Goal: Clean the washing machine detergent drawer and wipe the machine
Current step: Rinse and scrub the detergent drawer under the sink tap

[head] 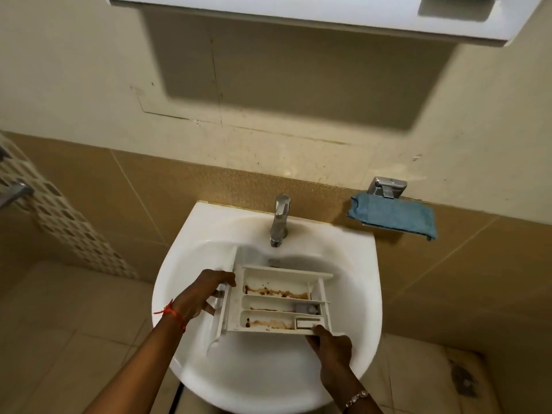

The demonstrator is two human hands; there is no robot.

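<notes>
White detergent drawer (277, 303) held over the sink (185, 234) basin, brown residue in its compartments, left hand (203, 294) gripping its left end, right hand (328, 345) pinching its near corner, blue cloth (394, 218) right of the tap (279, 219)

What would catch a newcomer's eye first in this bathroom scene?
Probably the white detergent drawer, its compartments streaked with brown residue. The left hand and right hand hold it over the white sink, just below the tap. After that, the blue cloth draped on a metal holder to the tap's right stands out.
</notes>
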